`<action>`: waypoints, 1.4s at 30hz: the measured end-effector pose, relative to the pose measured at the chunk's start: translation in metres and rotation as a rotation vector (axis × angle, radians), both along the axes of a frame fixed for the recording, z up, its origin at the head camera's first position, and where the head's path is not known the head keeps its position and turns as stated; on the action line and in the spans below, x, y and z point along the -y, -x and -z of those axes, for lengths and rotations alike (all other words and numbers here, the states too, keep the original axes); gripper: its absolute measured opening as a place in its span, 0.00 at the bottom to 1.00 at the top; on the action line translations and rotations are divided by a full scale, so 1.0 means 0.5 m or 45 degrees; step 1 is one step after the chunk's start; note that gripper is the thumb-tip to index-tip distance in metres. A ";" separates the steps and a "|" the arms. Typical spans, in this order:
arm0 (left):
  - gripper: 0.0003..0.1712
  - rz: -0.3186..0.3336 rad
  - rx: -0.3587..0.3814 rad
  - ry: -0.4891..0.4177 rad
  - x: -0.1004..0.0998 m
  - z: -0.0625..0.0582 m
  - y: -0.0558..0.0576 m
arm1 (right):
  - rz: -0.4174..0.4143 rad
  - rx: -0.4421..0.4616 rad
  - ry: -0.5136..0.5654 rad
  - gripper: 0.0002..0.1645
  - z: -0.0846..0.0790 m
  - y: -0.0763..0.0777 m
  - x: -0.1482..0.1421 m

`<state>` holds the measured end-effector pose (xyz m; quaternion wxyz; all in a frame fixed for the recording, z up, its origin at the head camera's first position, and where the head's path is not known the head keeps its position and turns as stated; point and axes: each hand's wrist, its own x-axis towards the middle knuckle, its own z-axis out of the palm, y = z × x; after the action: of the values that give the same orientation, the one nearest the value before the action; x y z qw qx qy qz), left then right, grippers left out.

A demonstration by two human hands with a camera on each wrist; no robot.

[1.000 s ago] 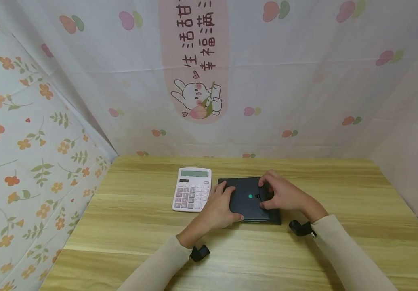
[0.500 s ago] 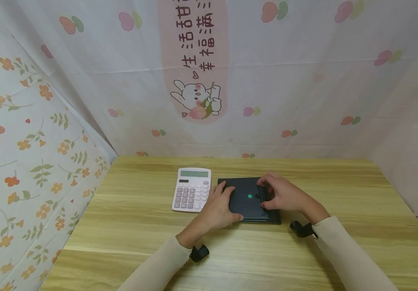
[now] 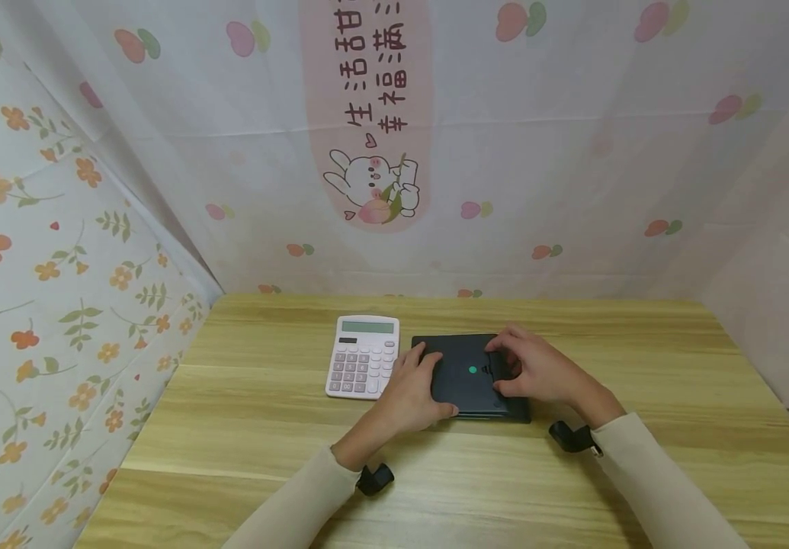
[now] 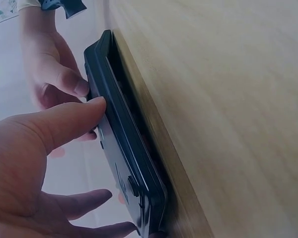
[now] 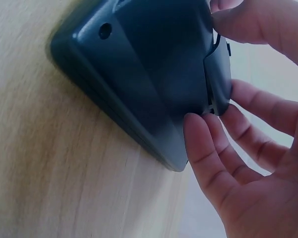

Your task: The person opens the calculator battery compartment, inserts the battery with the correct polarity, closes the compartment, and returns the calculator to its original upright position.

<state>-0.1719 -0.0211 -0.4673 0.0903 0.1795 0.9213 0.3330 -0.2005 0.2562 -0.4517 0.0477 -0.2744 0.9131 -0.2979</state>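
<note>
Black plastic is forming the shell of a flat device (image 3: 459, 387), which is lying on the tabletop (image 3: 195, 427) just to the right of a white calculator (image 3: 361, 362). From the head view, a green dot (image 3: 473, 370) is showing on the device's upper face, and the left hand (image 3: 408, 390) is resting its grip over the left part, fingers spread and thumb pressing at the near edge. Over the right part, the right hand (image 3: 540, 370) is working with its grip pinching a small cover (image 5: 219, 74). Only the right wrist view is revealing this cover closely: it is standing tilted, with a narrow gap showing between it and the shell. The left wrist view is instead showing the device's long side and a round foot (image 4: 133, 186) standing out from its face.

Streaked grain is running across the wooden tabletop. Behind it, a pale cloth (image 3: 572, 175) is hanging, bearing fruit prints, a rabbit drawing (image 3: 370, 187) and 2 columns of characters. Orange flowers are dotting the left cloth (image 3: 44, 305). Beige sleeves (image 3: 662, 480) are covering both forearms.
</note>
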 end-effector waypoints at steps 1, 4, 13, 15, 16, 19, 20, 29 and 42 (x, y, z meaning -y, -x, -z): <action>0.52 -0.002 -0.007 -0.003 0.002 0.007 0.001 | 0.001 -0.006 0.001 0.30 0.001 -0.001 0.000; 0.53 -0.007 -0.002 -0.027 0.006 0.018 0.003 | 0.009 -0.018 0.001 0.30 0.002 -0.003 -0.001; 0.54 -0.054 0.047 -0.086 0.014 0.036 0.003 | 0.058 -0.002 0.003 0.33 0.008 -0.003 -0.001; 0.53 -0.063 0.056 -0.092 0.015 0.039 0.003 | 0.072 -0.002 0.007 0.32 0.012 -0.003 -0.001; 0.53 -0.066 0.053 -0.095 0.016 0.041 0.003 | 0.078 -0.004 0.010 0.31 0.013 -0.004 -0.002; 0.53 -0.073 0.049 -0.107 0.018 0.043 0.002 | 0.084 -0.011 0.018 0.31 0.016 -0.004 -0.003; 0.53 -0.068 0.057 -0.112 0.019 0.037 0.000 | 0.087 -0.012 0.020 0.30 0.017 -0.004 -0.004; 0.49 -0.086 0.122 -0.155 0.020 -0.010 -0.024 | 0.076 -0.050 0.035 0.29 0.019 -0.007 -0.007; 0.49 -0.096 0.127 -0.174 0.021 -0.013 -0.028 | 0.105 -0.068 0.066 0.29 0.024 -0.014 -0.004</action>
<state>-0.1577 -0.0316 -0.4610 0.1111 0.1335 0.8969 0.4067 -0.1934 0.2582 -0.4639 0.0038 -0.2454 0.9166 -0.3157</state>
